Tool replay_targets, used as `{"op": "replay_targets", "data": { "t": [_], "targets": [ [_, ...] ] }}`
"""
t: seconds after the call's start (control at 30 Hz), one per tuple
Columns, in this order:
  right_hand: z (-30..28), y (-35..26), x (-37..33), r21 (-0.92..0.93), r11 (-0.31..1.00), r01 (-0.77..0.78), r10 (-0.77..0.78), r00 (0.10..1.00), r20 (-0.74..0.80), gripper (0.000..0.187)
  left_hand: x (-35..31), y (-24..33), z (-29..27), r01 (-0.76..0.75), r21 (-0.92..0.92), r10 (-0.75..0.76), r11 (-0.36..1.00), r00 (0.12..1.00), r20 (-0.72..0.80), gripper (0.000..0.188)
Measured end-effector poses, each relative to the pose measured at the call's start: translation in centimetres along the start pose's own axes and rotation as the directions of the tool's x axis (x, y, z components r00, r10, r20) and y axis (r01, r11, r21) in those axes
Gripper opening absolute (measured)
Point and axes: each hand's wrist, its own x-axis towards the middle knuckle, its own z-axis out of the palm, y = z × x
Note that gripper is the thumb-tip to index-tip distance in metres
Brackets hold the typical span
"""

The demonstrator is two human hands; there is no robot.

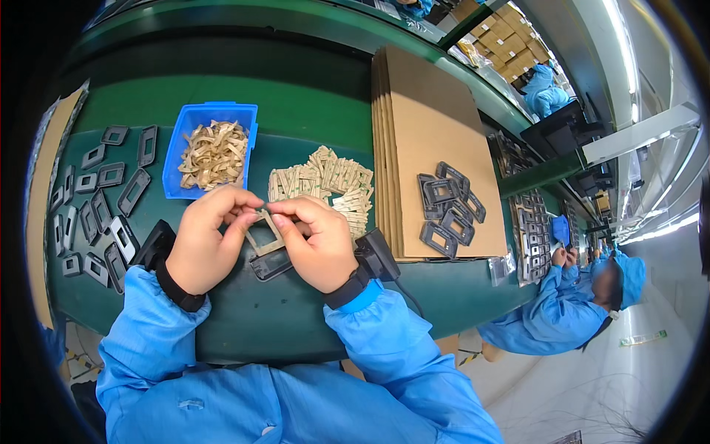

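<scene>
Between my hands is a thin tan rectangular frame-shaped piece [276, 245], which looks like an adhesive gasket. My left hand [211, 235] pinches its upper left corner between thumb and fingertips. On the other side, my right hand [319, 240] has thumb and index finger closed at its top edge. Just below it, a dark grey plastic frame [272, 267] lies on the green table, partly covered by the piece and my right hand. Whether the two touch, I cannot tell. Beyond my fingers spreads a pile of tan strips with green marks [322, 177].
A blue bin [176, 159] of curled tan scraps [214, 154] stands at the back left. Several grey frames [111, 175] lie scattered left. Stacked cardboard sheets [421, 111] at right carry more dark frames [452, 203]. A co-worker [551, 307] sits further right along the bench.
</scene>
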Motion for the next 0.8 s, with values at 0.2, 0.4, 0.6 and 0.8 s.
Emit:
{"op": "replay_targets", "data": {
  "t": [0.2, 0.4, 0.6, 0.8],
  "targets": [
    [-1.3, 0.1, 0.4, -0.492, 0.807, 0.327, -0.445, 0.884, -0.142, 0.023, 0.1, 0.1, 0.9, -0.005, -0.041, 0.002, 0.999, 0.997, -0.074, 0.013],
    [-0.9, -0.2, 0.5, -0.474, 0.766, 0.435, -0.522, 0.851, -0.062, 0.016, 0.2, -0.1, 1.0, -0.07, -0.063, 0.063, 0.996, 0.993, -0.095, 0.015],
    [0.0, 0.9, -0.1, 0.155, 0.985, -0.07, 0.06, 0.996, 0.072, 0.006, 0.3, 0.2, 0.8, -0.133, 0.088, 0.136, 0.987, 0.99, -0.03, 0.013],
    [0.2, 0.4, -0.1, 0.111, 0.991, -0.076, 0.069, 0.996, 0.065, 0.005, 0.3, 0.1, 0.7, -0.156, 0.151, 0.155, 0.976, 0.988, 0.013, 0.012]
  ]
}}
